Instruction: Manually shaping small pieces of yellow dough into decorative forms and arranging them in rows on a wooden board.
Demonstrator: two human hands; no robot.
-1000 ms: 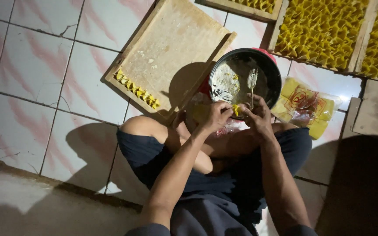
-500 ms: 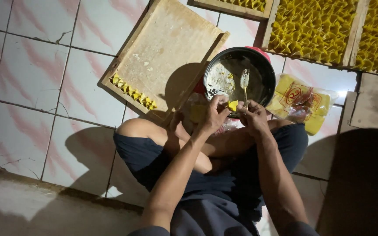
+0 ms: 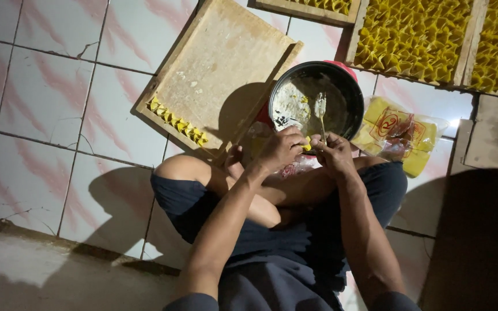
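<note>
I sit cross-legged on a tiled floor. My left hand (image 3: pixel 280 148) and my right hand (image 3: pixel 334 153) meet over my knees and pinch a small yellow dough wrapper (image 3: pixel 306 144) between the fingertips. Just beyond them stands a dark round bowl (image 3: pixel 341 86) smeared with pale filling, with a spoon (image 3: pixel 320 108) resting in it. To the left lies a wooden tray (image 3: pixel 226 63) with a short row of folded yellow dumplings (image 3: pixel 177 122) along its near edge.
A clear packet of yellow wrappers (image 3: pixel 402 135) lies to the right of the bowl. Wooden trays packed with several folded yellow dumplings (image 3: pixel 416 37) line the top edge. A raised concrete step (image 3: pixel 41 276) runs along the lower left.
The view has shifted slightly. My hands stay together at the bowl's near rim, still working the yellow wrapper; the spoon remains in the bowl.
</note>
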